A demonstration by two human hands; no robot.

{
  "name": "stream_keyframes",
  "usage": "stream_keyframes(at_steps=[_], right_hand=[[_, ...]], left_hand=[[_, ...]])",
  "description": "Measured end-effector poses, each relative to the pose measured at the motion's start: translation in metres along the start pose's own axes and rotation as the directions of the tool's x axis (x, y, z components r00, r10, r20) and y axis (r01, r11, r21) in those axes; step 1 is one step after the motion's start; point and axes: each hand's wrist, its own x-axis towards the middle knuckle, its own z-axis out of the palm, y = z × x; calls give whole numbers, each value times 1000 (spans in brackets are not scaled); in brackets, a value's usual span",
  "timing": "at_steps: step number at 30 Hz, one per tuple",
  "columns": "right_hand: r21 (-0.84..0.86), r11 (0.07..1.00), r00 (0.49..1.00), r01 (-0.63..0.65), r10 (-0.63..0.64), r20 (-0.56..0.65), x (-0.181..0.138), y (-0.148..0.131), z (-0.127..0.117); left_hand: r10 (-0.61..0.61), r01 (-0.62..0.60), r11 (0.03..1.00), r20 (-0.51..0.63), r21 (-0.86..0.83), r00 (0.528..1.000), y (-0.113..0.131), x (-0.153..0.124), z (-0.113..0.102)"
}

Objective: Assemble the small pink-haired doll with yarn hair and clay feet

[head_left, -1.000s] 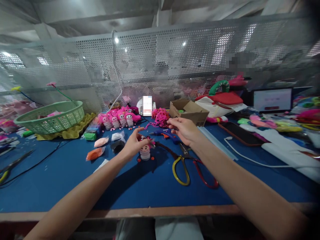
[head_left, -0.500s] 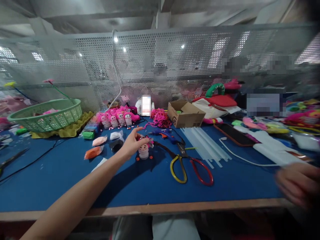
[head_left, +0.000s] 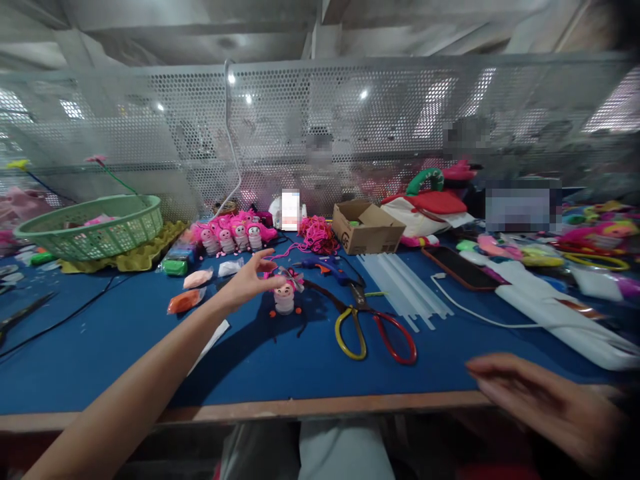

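Observation:
My left hand (head_left: 254, 279) hovers at a small pink doll (head_left: 285, 301) with a white ringed body and orange feet, which stands on the blue table. Thumb and fingers are apart; the thumb is at the doll's head, and whether it touches is unclear. My right hand (head_left: 530, 397), smeared by motion, is over the table's front edge at the right, fingers stretched out and nothing visible in them. Between the hands lie scissors (head_left: 359, 308) with one yellow and one red handle. Behind them rests a blue glue gun (head_left: 334, 272).
Several similar pink dolls (head_left: 233, 235) stand behind, beside pink yarn (head_left: 320, 233) and a cardboard box (head_left: 369, 232). Translucent sticks (head_left: 400, 287), a phone (head_left: 457, 267) and a white cable (head_left: 470, 313) lie rightward. A green basket (head_left: 95, 230) stands left, with wrapped clay-like packets (head_left: 185, 301) nearer.
My right hand has come leftward from the right edge, further into view. My left hand has lifted slightly, its fingers still apart by the doll. The view has shifted a little.

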Motion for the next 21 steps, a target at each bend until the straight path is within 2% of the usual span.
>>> stream_keyframes(at_steps=[1,3,6,8,10,14,18,21], right_hand=[[-58,998,992,9,-2,128,15,-17,14],[-84,991,978,102,-84,192,45,-54,50],[-55,969,940,240,-218,264,84,-98,108],[-44,939,898,342,-312,310,102,-108,140],[-74,906,866,418,-372,333,113,-106,162],[-101,890,864,445,-397,309,115,-95,178],[-71,894,862,442,-402,308,111,-93,179],[-96,888,869,451,-411,275,122,-94,175]], left_hand=[[-6,5,1000,55,28,998,-5,-2,-1],[-23,19,999,137,32,990,-16,-4,1],[-48,60,995,153,-77,987,-32,-7,9],[-42,57,991,124,-118,991,-37,-7,14],[-20,32,992,102,-118,995,-37,-8,15],[-4,18,993,121,-115,993,-35,-7,14],[-15,30,992,122,-125,992,-36,-5,14],[-6,22,992,126,-126,992,-39,-4,15]])
